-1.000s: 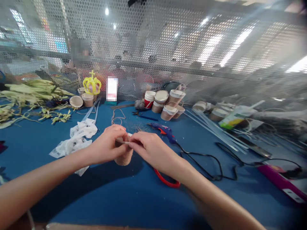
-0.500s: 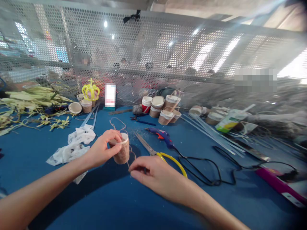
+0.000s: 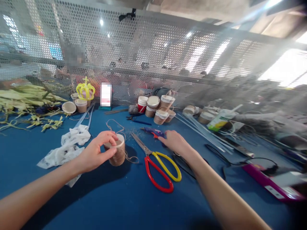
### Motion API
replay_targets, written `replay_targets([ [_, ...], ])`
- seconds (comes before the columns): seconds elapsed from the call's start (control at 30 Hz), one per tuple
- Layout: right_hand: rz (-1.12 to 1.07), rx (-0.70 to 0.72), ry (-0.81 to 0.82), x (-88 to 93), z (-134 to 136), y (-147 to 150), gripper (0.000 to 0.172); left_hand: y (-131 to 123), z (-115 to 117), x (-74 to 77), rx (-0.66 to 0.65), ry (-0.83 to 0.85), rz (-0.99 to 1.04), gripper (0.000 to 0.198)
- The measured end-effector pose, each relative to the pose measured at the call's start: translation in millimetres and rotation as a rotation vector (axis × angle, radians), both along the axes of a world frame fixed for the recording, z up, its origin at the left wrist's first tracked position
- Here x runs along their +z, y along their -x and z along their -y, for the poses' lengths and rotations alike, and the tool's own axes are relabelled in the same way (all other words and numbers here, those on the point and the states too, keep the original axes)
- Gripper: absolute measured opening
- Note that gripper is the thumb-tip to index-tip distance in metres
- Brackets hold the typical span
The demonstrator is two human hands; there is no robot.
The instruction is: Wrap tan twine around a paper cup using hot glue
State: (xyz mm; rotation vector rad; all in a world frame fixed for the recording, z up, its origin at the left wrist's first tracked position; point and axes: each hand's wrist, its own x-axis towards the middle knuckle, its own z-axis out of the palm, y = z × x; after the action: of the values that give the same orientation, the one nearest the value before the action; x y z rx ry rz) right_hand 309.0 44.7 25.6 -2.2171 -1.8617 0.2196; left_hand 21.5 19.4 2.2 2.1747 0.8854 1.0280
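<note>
My left hand (image 3: 99, 150) grips a small paper cup (image 3: 117, 156) wrapped in brown twine, thumb at its near side and fingers over the rim. Loose twine (image 3: 131, 158) trails from the cup onto the table on the right and curls up behind it. My right hand (image 3: 176, 142) has closed over the handle of a blue glue gun (image 3: 153, 131) with an orange-red trigger; its nozzle points left. Between the hands lie large scissors (image 3: 148, 153) with one red and one yellow handle, blades slightly apart.
Crumpled white cloth (image 3: 74, 143) lies left of the cup. Behind stand several cups (image 3: 160, 116), a yellow crown (image 3: 85, 91), pliers (image 3: 139, 120) and a phone-like screen (image 3: 106, 95). A purple power strip (image 3: 266, 182) and clear glue sticks (image 3: 203, 132) are at right. A perforated metal screen (image 3: 153, 48) closes the back.
My right hand has let go of the twine end and moved up and right onto the glue gun, uncovering the scissors' handles. My left hand stays on the cup; the view has shifted slightly right.
</note>
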Motion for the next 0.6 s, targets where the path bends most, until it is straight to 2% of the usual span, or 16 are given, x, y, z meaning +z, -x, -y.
replay_targets([
  [0.1,-0.061,-0.048,0.068,-17.6,-12.5,-8.7,0.020,0.4,-0.2,-1.0,0.006,-0.006,-0.002,0.004],
  [0.17,-0.139,-0.071,0.051,-20.5,-13.9,-7.0,0.024,0.6,-0.9,-1.3,0.012,-0.004,-0.006,0.004],
  [0.23,-0.249,-0.071,-0.006,-14.4,-9.4,-1.6,0.026,0.9,-1.9,-0.8,0.009,0.004,-0.012,0.003],
  [0.33,-0.431,-0.014,-0.139,5.3,7.2,11.3,0.033,1.8,-3.5,0.9,0.007,0.020,-0.012,0.004],
  [0.4,-0.563,0.043,-0.191,18.5,22.2,22.4,0.028,2.8,-4.0,1.6,-0.003,0.027,-0.003,0.005],
  [0.43,-0.695,0.073,-0.160,23.4,30.0,28.5,0.021,3.5,-4.0,1.6,-0.010,0.030,0.002,0.005],
  [0.5,-0.827,0.131,-0.054,28.0,44.9,41.2,0.020,4.9,-3.2,0.8,-0.015,0.037,0.016,0.003],
  [0.6,-0.849,0.258,-0.046,23.5,63.7,58.9,0.018,6.5,-1.1,-1.4,0.008,0.067,0.057,0.003],
])
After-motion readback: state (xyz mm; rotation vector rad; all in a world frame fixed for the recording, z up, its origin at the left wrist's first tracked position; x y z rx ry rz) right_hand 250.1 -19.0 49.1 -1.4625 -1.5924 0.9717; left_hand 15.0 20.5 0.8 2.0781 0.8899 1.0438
